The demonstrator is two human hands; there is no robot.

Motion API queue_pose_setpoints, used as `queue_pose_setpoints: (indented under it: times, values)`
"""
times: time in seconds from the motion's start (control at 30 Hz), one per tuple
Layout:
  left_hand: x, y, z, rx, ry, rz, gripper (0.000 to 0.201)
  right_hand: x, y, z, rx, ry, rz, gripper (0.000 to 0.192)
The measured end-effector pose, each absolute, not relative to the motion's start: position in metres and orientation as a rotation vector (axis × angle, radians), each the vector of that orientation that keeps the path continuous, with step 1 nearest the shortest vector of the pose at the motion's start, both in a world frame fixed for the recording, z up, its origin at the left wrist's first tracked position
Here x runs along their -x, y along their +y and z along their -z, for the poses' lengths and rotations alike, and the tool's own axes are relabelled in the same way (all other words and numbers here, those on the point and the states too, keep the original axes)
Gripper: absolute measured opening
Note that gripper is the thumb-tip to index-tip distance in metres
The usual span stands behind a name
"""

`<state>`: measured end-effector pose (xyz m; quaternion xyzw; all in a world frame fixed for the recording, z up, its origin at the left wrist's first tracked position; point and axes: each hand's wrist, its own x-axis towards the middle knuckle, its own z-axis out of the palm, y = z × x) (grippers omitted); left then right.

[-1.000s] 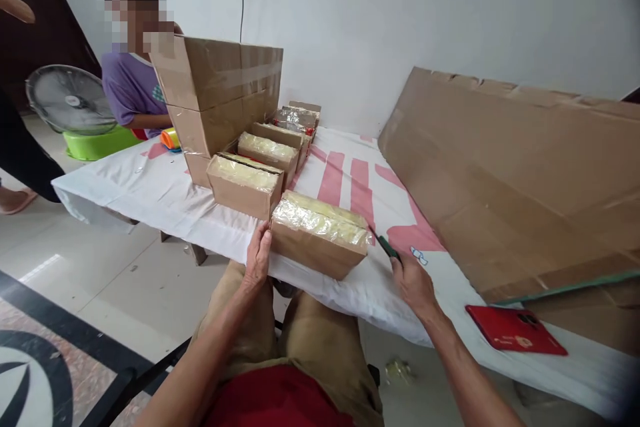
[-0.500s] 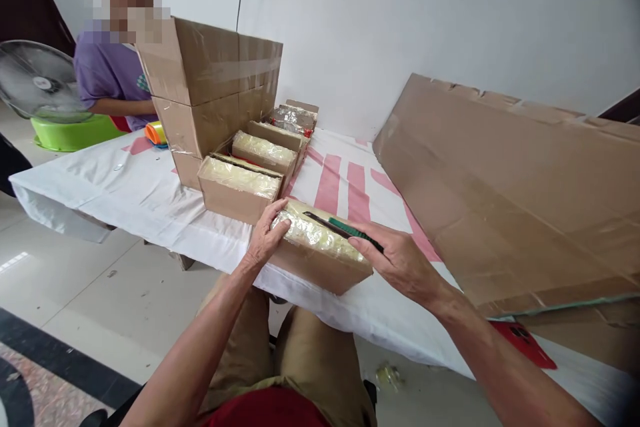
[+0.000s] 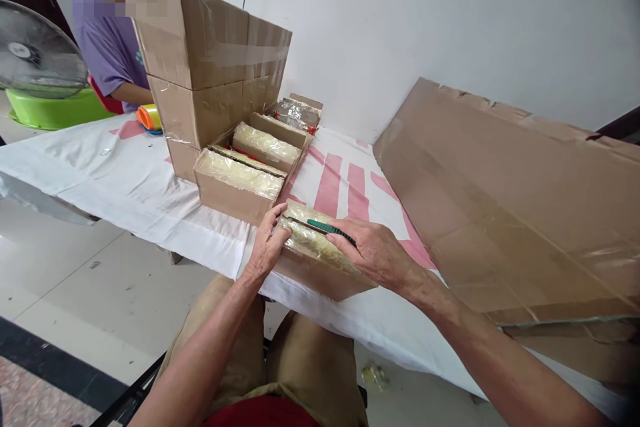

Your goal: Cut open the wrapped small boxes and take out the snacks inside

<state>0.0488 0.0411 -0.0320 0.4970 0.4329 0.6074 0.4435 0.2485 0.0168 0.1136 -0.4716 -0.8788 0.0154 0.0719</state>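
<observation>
A cardboard box (image 3: 320, 271) with shiny, pale yellowish tape over its top lies at the table's near edge in front of me. At its left end, my left hand (image 3: 270, 240) grips the corner, thumb on the taped top and fingers over the far side. My right hand (image 3: 373, 250) is closed round a green utility knife (image 3: 331, 229). The knife lies low along the box top, its dark blade pointing left toward my left thumb. Whether the blade is in the tape, I cannot tell.
Left of it stand similar taped boxes (image 3: 240, 177) in a row, beside a tall stack of cartons (image 3: 215, 53). A large cardboard sheet (image 3: 510, 200) leans on the right. Behind the stack, a person in a purple shirt (image 3: 103, 47) is near a fan (image 3: 37, 50).
My right hand and the knife have moved left along the box top, bringing the blade closer to my left hand. My left hand still holds the box's left end.
</observation>
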Motion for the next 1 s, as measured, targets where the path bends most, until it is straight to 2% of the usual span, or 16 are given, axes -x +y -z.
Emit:
queue_pose_setpoints:
  times: [0.3,0.5,0.63,1.0]
  values:
    - [-0.053,0.043,0.038,-1.220,1.096,-1.548,0.061,-0.228,0.013,-0.117,1.613,-2.823,0.328,0.027]
    - [-0.054,0.040,0.036,-1.212,1.106,-1.594,0.060,-0.221,0.010,-0.144,1.721,-2.971,0.220,0.031]
    - [-0.054,0.040,0.036,-1.210,1.128,-1.586,0.060,-0.235,0.010,-0.145,1.729,-2.953,0.217,0.030]
    - [-0.051,0.043,0.042,-1.239,1.185,-1.566,0.057,-0.339,0.005,-0.141,1.772,-2.814,0.018,0.036]
